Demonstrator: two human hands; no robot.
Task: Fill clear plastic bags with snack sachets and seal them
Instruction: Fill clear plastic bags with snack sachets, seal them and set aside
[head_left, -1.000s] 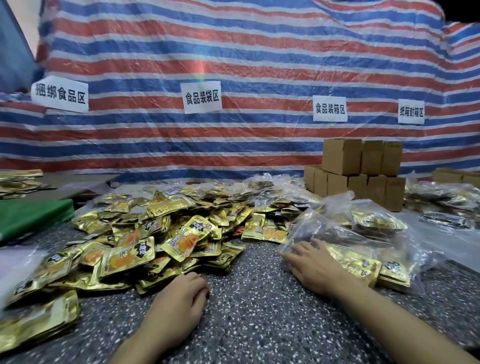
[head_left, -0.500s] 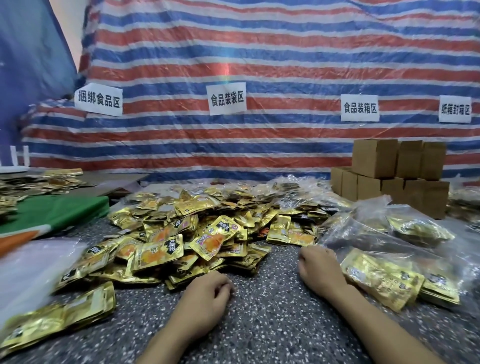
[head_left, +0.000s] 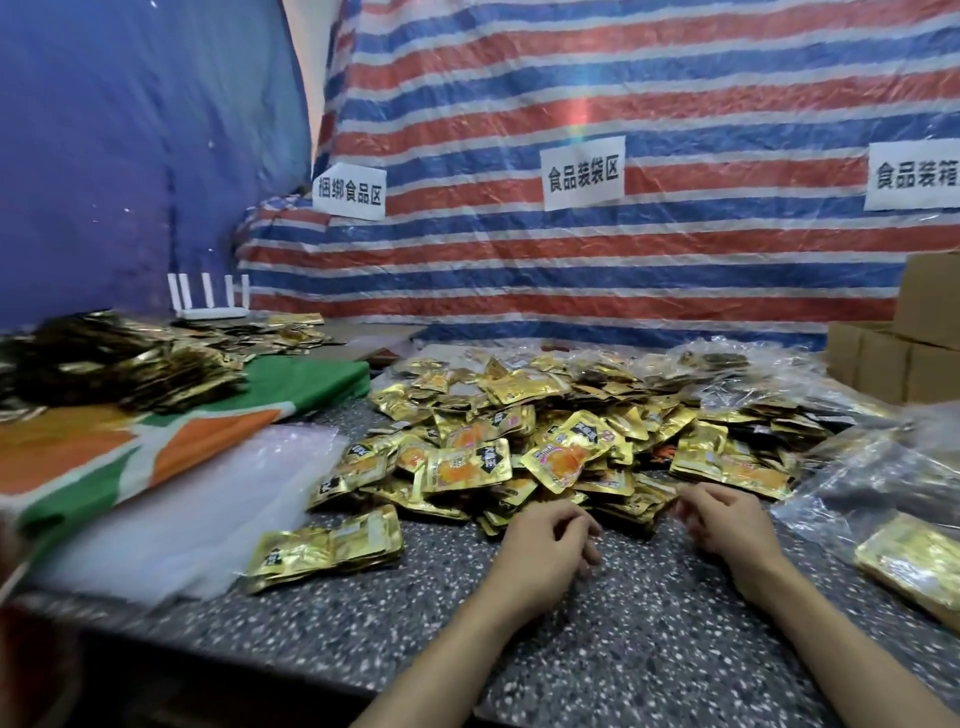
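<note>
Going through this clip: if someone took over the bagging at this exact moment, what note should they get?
Left hand: loosely curled, holds nothing, at the near edge of the sachet pile.
Right hand: also loosely curled and empty, at the same edge.
Empty clear bags lie left of the pile, with a small sachet stack beside them.
Done: a filled bag lies at the right; I cannot tell whether it is sealed.
Left: most sachets are loose. Probably take a fresh bag, fill it, seal it.
</note>
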